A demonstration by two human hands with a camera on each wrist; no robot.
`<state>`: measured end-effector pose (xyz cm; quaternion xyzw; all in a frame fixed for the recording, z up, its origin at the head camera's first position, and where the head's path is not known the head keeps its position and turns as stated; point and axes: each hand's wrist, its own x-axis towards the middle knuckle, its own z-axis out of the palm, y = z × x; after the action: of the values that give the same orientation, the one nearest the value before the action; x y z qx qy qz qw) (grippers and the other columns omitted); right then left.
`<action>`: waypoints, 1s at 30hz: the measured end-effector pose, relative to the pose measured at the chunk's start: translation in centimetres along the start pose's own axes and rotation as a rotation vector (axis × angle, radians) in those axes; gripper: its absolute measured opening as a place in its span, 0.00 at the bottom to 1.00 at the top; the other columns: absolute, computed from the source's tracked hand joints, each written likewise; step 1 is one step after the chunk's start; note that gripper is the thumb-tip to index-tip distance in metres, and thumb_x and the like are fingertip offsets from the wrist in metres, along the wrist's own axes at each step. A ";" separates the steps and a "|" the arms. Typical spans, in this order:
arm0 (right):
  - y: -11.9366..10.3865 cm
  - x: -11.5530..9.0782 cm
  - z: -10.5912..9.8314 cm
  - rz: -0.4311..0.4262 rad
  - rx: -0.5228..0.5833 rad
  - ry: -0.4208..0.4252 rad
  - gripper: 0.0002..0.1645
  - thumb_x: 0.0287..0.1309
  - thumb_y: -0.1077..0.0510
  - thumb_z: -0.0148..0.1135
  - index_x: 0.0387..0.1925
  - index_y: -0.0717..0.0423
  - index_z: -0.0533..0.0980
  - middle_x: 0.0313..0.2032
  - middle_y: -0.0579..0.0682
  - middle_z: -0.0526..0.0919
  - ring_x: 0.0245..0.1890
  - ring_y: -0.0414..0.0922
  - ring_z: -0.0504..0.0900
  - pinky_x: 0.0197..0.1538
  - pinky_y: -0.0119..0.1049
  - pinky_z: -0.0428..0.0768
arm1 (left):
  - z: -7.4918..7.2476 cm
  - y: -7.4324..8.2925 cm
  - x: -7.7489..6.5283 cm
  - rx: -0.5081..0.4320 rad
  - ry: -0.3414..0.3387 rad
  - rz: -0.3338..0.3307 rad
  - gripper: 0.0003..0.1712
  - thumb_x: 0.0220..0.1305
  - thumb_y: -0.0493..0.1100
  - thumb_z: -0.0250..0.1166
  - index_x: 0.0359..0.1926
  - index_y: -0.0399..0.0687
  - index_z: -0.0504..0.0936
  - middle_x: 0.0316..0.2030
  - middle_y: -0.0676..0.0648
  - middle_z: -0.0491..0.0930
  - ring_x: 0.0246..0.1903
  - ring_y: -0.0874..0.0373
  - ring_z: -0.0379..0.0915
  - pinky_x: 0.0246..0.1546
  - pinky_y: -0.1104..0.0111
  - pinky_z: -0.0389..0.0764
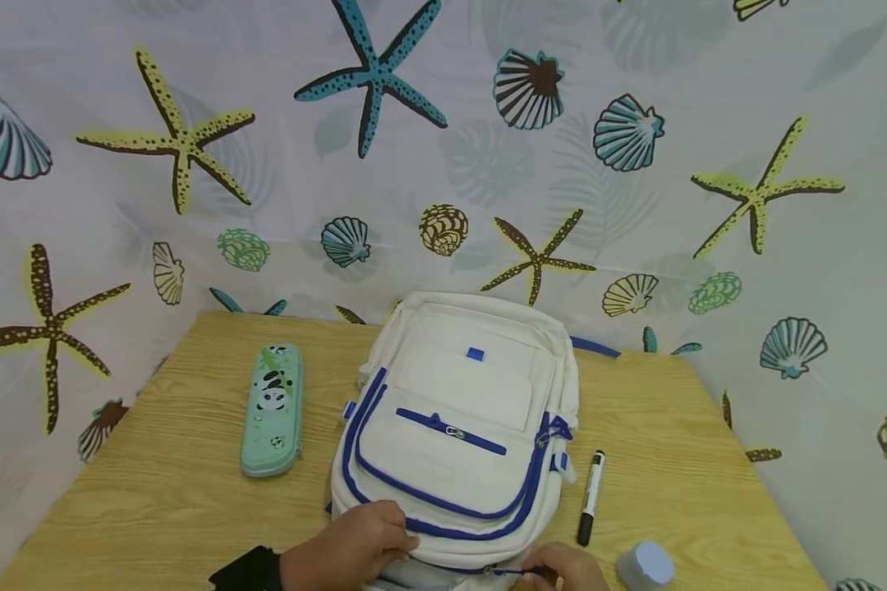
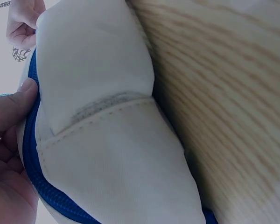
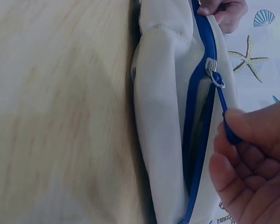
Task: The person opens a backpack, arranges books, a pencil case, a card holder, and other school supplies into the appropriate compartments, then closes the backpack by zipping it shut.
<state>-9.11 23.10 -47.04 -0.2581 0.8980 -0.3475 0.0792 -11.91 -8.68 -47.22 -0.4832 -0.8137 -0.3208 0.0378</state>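
Observation:
A white backpack [image 1: 443, 492] with blue zippers lies front side up on the wooden table, its bottom end nearest me. My left hand [image 1: 351, 546] grips the bag's bottom edge, thumb along the closed blue zipper [image 2: 32, 154] in the left wrist view. With thumb and fingers my right hand [image 1: 567, 568] pinches the blue zipper pull [image 3: 223, 100], drawn taut from the metal slider [image 3: 211, 67]. In the right wrist view the zipper gapes below the slider, showing a dark slit between its blue edges, while above it the teeth are joined.
On the table [image 1: 155, 509], a mint pencil case [image 1: 272, 410] with panda pictures lies left of the bag. Right of it are a white marker [image 1: 591, 497] with a black cap and a small pale blue round object [image 1: 646, 565]. A curtain [image 1: 414, 180] with starfish and shells hangs behind.

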 end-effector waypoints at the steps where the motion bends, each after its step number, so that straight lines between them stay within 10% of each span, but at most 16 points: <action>1: 0.2 -0.3 0.0 0.036 -0.023 0.034 0.02 0.49 0.65 0.61 0.28 0.58 0.78 0.24 0.43 0.77 0.23 0.25 0.67 0.24 0.25 0.71 | 0.0 -0.1 -0.1 0.002 0.005 0.001 0.08 0.52 0.37 0.64 0.35 0.49 0.84 0.22 0.58 0.70 0.25 0.76 0.61 0.27 0.92 0.61; 8: 1.2 -1.1 -0.1 0.194 -0.126 0.292 0.08 0.40 0.69 0.65 0.22 0.54 0.77 0.21 0.41 0.76 0.20 0.26 0.67 0.22 0.25 0.71 | -0.3 -0.3 -0.5 0.018 0.037 -0.005 0.08 0.50 0.36 0.65 0.34 0.50 0.84 0.22 0.58 0.70 0.24 0.75 0.60 0.27 0.92 0.60; 19: 3.0 -0.9 0.0 -0.004 -0.246 0.546 0.18 0.24 0.76 0.69 0.18 0.54 0.75 0.18 0.40 0.75 0.19 0.25 0.66 0.20 0.19 0.66 | 0.1 -0.1 -0.1 0.011 0.002 -0.013 0.07 0.52 0.37 0.64 0.34 0.49 0.84 0.21 0.59 0.69 0.23 0.76 0.58 0.25 0.93 0.58; 30: 3.7 0.2 -1.0 0.299 -0.221 0.485 0.10 0.38 0.72 0.66 0.22 0.55 0.78 0.22 0.45 0.78 0.21 0.30 0.70 0.23 0.25 0.71 | -0.1 0.0 0.3 0.013 0.012 0.013 0.08 0.50 0.36 0.65 0.33 0.49 0.85 0.22 0.59 0.69 0.24 0.76 0.59 0.27 0.92 0.60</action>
<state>-11.12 25.88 -48.71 -0.0395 0.9510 -0.2838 -0.1159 -12.09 -8.51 -47.09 -0.4862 -0.8124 -0.3183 0.0480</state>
